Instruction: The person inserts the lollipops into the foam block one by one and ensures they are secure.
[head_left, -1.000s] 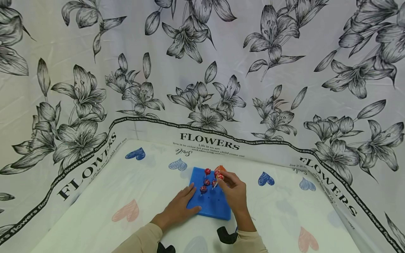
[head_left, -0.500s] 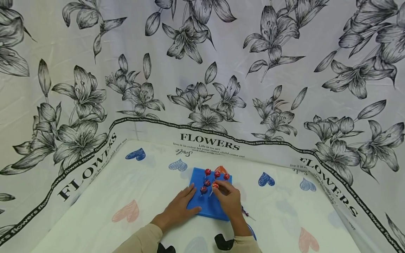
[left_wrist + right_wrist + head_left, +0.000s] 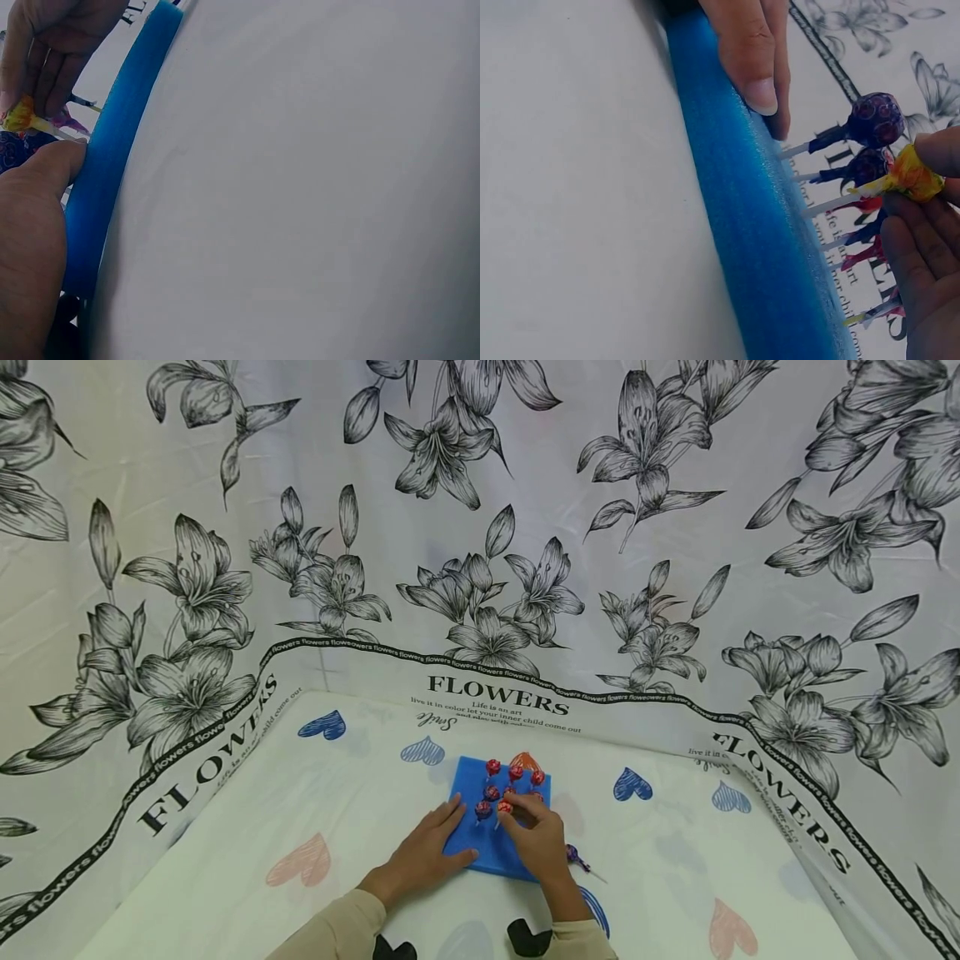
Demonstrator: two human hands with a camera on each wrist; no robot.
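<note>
A blue foam block (image 3: pixel 491 856) lies on the cloth, with several wrapped lollipops standing upright in it by their sticks. My left hand (image 3: pixel 427 852) rests on the block's left side, thumb along the near part and fingers extended. Thumb and fingers of my right hand (image 3: pixel 540 839) pinch the wrapped head of a yellow-orange lollipop (image 3: pixel 913 176). Its white stick reaches the block's top surface; how deep it sits cannot be told. Beside it stands a dark blue-purple lollipop (image 3: pixel 875 120). Red lollipops (image 3: pixel 516 772) stand farther back, some partly hidden by my right hand.
Right of the block, a purple-wrapped lollipop (image 3: pixel 575 857) lies on the heart-printed tablecloth (image 3: pixel 360 793). A blue cable (image 3: pixel 597 914) runs by my right wrist, near a black piece (image 3: pixel 528 937). A flower-printed curtain (image 3: pixel 480 602) rises behind the table.
My right hand has carried the yellow-orange lollipop from the block's back right toward the front left and lowered it to the foam. The left hand stays put. The loose purple lollipop has come into view.
</note>
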